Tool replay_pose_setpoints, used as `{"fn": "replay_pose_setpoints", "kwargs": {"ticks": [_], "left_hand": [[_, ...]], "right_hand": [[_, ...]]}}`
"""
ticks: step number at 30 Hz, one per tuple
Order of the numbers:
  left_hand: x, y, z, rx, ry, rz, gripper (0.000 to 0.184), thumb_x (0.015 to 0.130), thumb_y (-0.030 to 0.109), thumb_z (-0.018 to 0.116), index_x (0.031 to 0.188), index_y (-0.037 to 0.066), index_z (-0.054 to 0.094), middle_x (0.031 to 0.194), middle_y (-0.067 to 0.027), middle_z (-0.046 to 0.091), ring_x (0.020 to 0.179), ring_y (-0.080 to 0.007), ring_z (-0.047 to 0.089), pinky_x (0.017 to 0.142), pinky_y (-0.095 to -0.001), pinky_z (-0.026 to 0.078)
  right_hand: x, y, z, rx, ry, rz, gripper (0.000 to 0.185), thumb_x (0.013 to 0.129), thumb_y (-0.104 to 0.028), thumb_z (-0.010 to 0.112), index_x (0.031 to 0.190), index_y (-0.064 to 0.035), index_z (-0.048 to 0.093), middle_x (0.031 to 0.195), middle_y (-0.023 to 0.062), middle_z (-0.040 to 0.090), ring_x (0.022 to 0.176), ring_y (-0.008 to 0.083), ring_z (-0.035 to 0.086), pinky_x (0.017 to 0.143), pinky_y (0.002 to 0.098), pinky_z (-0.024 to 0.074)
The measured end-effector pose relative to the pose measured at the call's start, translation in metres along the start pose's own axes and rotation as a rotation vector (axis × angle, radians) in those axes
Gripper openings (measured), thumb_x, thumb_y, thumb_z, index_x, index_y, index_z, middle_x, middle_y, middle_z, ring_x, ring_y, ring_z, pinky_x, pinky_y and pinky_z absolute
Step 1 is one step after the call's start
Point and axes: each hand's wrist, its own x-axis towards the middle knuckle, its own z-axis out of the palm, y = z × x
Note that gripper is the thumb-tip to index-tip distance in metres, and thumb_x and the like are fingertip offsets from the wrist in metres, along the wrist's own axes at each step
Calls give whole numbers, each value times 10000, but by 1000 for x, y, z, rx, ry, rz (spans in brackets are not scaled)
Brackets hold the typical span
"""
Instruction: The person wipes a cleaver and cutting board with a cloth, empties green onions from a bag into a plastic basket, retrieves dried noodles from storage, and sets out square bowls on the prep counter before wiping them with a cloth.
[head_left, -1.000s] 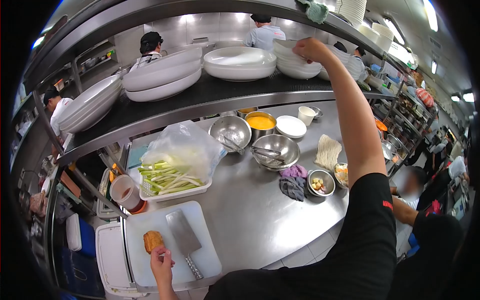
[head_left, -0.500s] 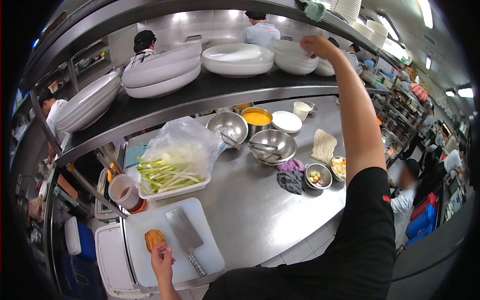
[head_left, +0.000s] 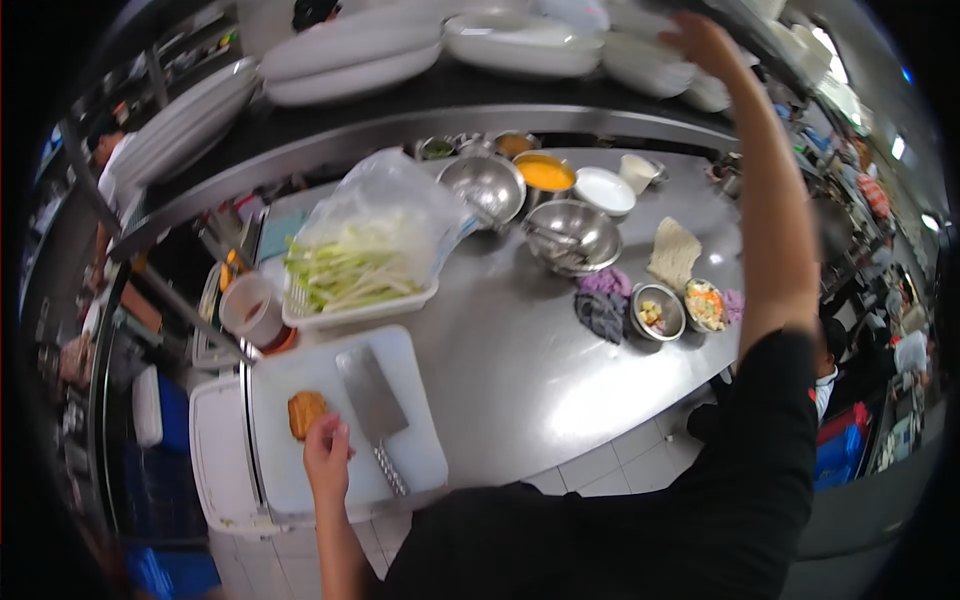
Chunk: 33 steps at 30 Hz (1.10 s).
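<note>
My left hand point(head_left: 327, 450) is low over the white cutting board point(head_left: 425, 460), its fingers loosely bent beside a browned block of food point(head_left: 306, 412). The fingertips come close to the block's lower edge; whether they touch it I cannot tell. To the right of that hand lies a cleaver point(head_left: 373, 395) with a patterned metal handle, flat on the board. High at the upper right, my right hand point(head_left: 698, 42) reaches to a stack of white bowls point(head_left: 648, 62) on the shelf. Motion blur hides its fingers' grip.
A white basket point(head_left: 365, 312) of cut green stalks under plastic stands behind the board. Metal bowls point(head_left: 572, 238), an orange-filled pot point(head_left: 546, 172) and small bowls of chopped food point(head_left: 657, 312) are on the steel counter. The raised shelf point(head_left: 400, 122) carries white dishes. Co-workers are beyond.
The view has tilted down, so shelf and dishes sit higher in the picture. My left hand stays beside the browned block, and my right hand remains up at the bowl stack.
</note>
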Motion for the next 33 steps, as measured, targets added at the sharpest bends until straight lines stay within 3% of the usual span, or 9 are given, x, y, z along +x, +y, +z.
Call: {"fn": "replay_pose_setpoints", "kwargs": {"ticks": [2,4,7,11,14,17,19,26,33], "left_hand": [[3,20,13,-10,-55,6,265,946,178,624,1154,18,586,956,-42,616,628,-88,544,553,-227,453],[6,48,33,-47,-143,-4,266,963,191,603,1160,13,588,984,-59,630,661,-95,569,577,-235,467],[13,79,67,-135,-369,-3,405,1014,340,511,1222,-4,555,1093,-115,632,783,-147,633,652,-275,528],[19,110,115,-389,-666,-45,598,1016,497,419,1315,-18,475,1195,-151,595,954,-224,647,737,-361,570],[18,129,137,-753,-855,-474,685,983,506,478,1433,9,336,1283,-168,549,1140,-300,586,874,-475,541],[21,57,149,-633,-751,-703,682,792,69,609,1423,15,358,1270,-157,553,1145,-301,575,980,-425,479],[6,14,144,-492,-723,-627,696,719,0,531,1398,-4,379,1254,-157,553,1142,-301,571,968,-410,486],[-34,-9,152,-333,-686,-548,735,659,-26,482,1386,-37,377,1238,-161,551,1134,-275,557,986,-342,445],[-45,-29,166,-183,-673,-373,696,690,-1,452,1382,-39,393,1224,-160,555,1135,-267,547,1007,-326,410]], "right_hand": [[-45,-30,-29,-148,101,-123,424,881,-245,615,1182,52,593,1247,255,582,1121,386,581,950,409,454],[-61,1,-29,-45,198,-279,475,923,-348,649,1249,-6,593,1191,115,634,1046,179,609,837,308,501],[-169,-98,-60,191,72,-176,255,895,-191,675,1063,-9,615,1020,60,611,877,171,614,775,315,503],[-291,-160,-32,337,80,-527,145,699,-2,708,819,-66,657,928,62,608,849,256,604,728,373,515],[-391,-203,26,777,-156,-472,155,703,-35,728,818,-58,627,903,97,583,895,277,589,739,359,504],[-477,-250,61,1026,-349,-277,194,714,-53,772,867,-43,652,946,97,588,916,280,587,765,378,504],[-511,-256,69,1135,-297,-116,214,792,-122,762,958,-47,649,973,96,585,925,270,581,769,373,500],[-555,-260,134,957,-426,762,237,841,-131,706,1009,-36,569,776,73,570,707,163,534,650,306,466],[-548,-255,140,865,-551,822,246,814,-184,693,919,-13,550,819,172,616,747,319,596,682,411,473]]}}
